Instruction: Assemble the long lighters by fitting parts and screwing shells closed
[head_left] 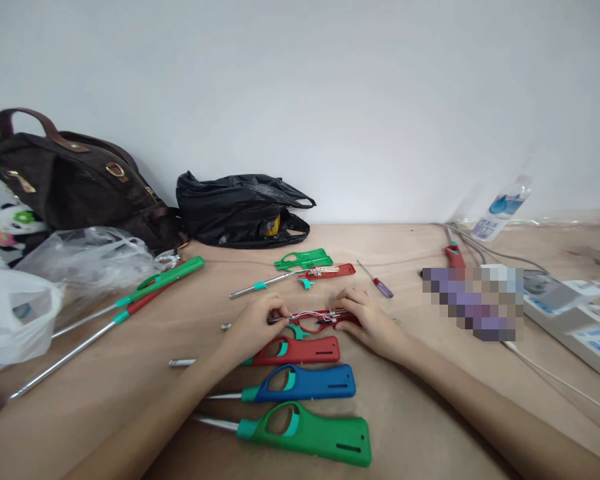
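Note:
An opened red lighter half [311,322] with white wires and metal parts lies between my hands. My left hand [260,321] pinches the wire and rod end at its left. My right hand [363,319] closes its fingers round the handle end at the right. Just behind are a second opened red half [337,271], an empty green half [305,259], a metal tube [260,287] and a small teal trigger [307,285]. Nearer to me lie whole lighters in red [315,349], blue [325,383] and green [330,437].
A purple screwdriver [381,287] lies behind my right hand. Left are two long lighters [150,293], plastic bags [95,257] and a dark backpack [80,180]. A black bag [230,210] is at the back; right, a bottle [503,207], a power strip [575,333] and cables.

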`<state>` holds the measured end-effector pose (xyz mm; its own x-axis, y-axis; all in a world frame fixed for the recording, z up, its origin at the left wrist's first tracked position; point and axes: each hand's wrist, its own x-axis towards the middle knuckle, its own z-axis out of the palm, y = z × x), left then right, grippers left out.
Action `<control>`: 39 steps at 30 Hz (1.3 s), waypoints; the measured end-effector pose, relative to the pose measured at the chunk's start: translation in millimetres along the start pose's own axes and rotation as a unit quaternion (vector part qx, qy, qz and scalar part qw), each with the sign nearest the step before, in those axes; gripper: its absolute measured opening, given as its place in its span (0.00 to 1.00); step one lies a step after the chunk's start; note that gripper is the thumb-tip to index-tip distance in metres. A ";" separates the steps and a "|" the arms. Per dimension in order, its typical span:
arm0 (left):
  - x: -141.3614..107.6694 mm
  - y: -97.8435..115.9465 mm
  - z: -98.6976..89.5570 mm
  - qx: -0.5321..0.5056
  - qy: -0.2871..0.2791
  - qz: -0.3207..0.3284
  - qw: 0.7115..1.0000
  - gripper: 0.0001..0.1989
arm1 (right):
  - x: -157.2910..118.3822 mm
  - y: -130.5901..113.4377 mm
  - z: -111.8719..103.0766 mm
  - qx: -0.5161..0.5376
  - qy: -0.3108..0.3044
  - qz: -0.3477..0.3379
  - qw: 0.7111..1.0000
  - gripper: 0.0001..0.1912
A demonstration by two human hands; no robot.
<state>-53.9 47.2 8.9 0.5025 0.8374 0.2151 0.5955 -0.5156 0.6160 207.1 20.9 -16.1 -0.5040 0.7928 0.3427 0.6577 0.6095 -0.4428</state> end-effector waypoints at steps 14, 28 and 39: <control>-5.5 -0.8 -0.9 0.143 -0.018 0.092 0.985 0.11 | 0.4 -2.8 2.3 0.004 0.013 0.023 1.000 0.04; -15.1 2.2 -15.0 0.180 -0.046 0.109 0.976 0.09 | -4.4 -15.4 -3.5 0.007 -0.016 0.017 1.000 0.11; -15.7 7.0 -25.1 0.129 -0.086 0.157 0.975 0.13 | -5.2 -21.8 -1.7 -0.059 0.036 -0.039 0.997 0.03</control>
<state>-73.3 35.0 28.8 0.7700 0.6000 0.2173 0.5228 -0.7884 0.3242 196.4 3.5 -6.8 -0.5173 0.7383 0.4327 0.6812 0.6613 -0.3141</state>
